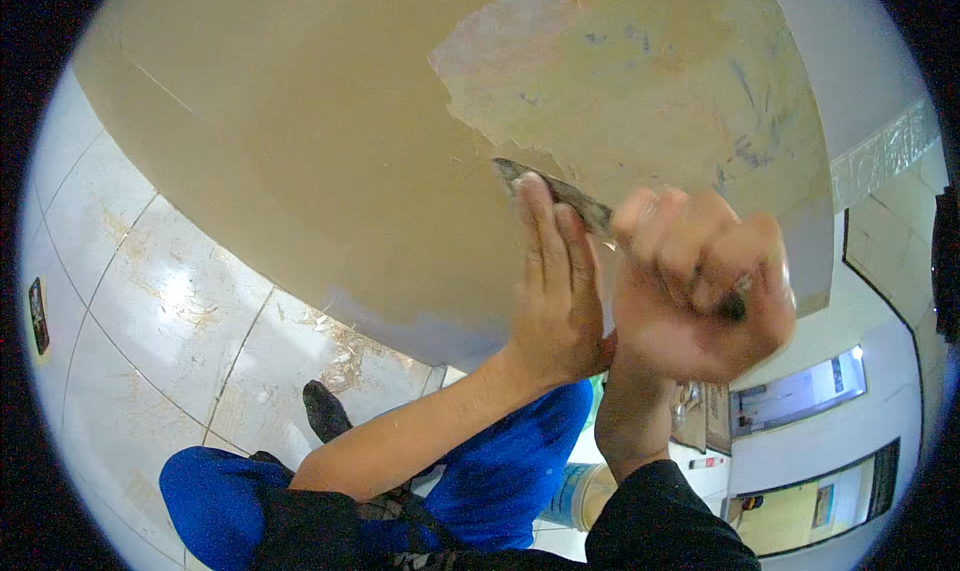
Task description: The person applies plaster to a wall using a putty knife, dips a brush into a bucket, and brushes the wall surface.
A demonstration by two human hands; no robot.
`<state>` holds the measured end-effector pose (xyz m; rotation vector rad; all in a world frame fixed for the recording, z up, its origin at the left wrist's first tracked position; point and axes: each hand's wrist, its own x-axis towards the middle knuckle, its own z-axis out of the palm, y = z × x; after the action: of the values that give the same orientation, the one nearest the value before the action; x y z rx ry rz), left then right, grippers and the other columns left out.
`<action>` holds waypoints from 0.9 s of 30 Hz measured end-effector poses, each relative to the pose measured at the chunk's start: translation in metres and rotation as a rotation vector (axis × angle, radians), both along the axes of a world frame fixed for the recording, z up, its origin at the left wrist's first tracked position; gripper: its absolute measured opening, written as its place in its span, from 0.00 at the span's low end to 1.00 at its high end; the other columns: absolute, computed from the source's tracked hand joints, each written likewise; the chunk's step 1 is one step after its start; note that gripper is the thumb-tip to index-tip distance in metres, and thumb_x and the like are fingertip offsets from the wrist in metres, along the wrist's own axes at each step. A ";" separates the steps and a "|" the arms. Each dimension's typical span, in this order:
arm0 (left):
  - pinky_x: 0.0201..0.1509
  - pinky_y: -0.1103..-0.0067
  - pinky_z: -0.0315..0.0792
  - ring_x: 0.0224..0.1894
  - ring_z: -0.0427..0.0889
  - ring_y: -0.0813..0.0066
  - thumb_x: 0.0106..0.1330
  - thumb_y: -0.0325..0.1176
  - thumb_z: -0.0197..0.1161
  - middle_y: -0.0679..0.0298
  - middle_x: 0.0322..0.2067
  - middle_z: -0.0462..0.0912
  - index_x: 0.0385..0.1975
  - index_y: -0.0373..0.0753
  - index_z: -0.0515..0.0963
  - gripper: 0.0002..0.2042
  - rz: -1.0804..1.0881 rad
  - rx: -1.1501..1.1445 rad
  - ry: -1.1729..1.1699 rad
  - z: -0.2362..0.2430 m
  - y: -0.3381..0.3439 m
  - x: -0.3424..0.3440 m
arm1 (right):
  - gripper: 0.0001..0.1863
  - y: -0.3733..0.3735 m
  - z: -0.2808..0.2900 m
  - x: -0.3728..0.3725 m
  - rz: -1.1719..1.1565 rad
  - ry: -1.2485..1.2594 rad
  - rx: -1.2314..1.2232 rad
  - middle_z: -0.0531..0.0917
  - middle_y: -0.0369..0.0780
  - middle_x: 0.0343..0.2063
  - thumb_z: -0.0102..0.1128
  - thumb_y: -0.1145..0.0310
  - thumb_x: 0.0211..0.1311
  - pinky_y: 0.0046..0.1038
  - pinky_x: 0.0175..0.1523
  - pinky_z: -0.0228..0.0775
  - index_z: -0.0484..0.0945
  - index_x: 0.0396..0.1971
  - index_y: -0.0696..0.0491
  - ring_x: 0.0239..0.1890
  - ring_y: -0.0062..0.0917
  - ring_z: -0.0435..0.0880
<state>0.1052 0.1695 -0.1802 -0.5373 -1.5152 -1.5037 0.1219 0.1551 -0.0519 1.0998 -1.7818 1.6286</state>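
A tan-painted wall (300,121) stands before me, with a ragged-edged scraped patch (640,81) showing a paler, blotched layer at upper right. Against the paint lies the thin dark blade of a scraper (592,207), its tip near the patch's lower edge. My right hand (700,281), blurred by motion, is wrapped in a fist round its handle, whose dark end peeks out below the fingers. The fingers of my left hand (560,291) are stretched out side by side, their tips pressing on the blade from the left. The two wrists nearly cross.
Paint flakes (340,351) litter the white tiled floor (180,371) along the wall's foot. A tub (580,496) stands by my blue-clothed leg. At far left lies a phone-like dark object (38,316). A doorway (800,391) shows at right.
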 end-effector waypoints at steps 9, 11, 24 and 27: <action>0.72 0.49 0.50 0.70 0.47 0.22 0.66 0.37 0.52 0.21 0.67 0.44 0.68 0.17 0.48 0.37 -0.318 0.096 0.132 0.032 0.001 0.022 | 0.18 0.020 0.043 0.035 0.010 0.029 0.039 0.60 0.31 0.14 0.41 0.57 0.70 0.27 0.29 0.49 0.62 0.18 0.46 0.17 0.18 0.53; 0.72 0.48 0.50 0.69 0.47 0.19 0.67 0.37 0.53 0.20 0.67 0.44 0.68 0.17 0.47 0.38 -0.310 0.129 0.085 0.027 0.005 0.026 | 0.18 0.026 0.032 0.022 0.022 0.007 0.054 0.60 0.31 0.13 0.40 0.58 0.70 0.28 0.29 0.49 0.62 0.18 0.46 0.17 0.18 0.53; 0.73 0.47 0.46 0.70 0.44 0.19 0.63 0.39 0.57 0.19 0.67 0.42 0.67 0.17 0.50 0.40 -0.468 -0.051 0.143 0.038 -0.014 0.039 | 0.17 0.037 0.048 0.061 -0.100 0.086 0.185 0.62 0.31 0.15 0.40 0.57 0.69 0.29 0.30 0.50 0.62 0.19 0.46 0.17 0.19 0.55; 0.74 0.48 0.46 0.70 0.43 0.20 0.58 0.37 0.57 0.20 0.67 0.42 0.67 0.18 0.53 0.39 -0.472 -0.062 0.186 0.045 -0.009 0.042 | 0.18 0.042 0.060 0.065 -0.122 0.056 0.173 0.62 0.30 0.15 0.41 0.57 0.69 0.29 0.31 0.50 0.63 0.18 0.44 0.17 0.18 0.55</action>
<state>0.1471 0.1601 -0.1349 -1.0998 -1.3493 -1.7030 0.1869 0.1969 0.0080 1.0769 -1.9417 1.3805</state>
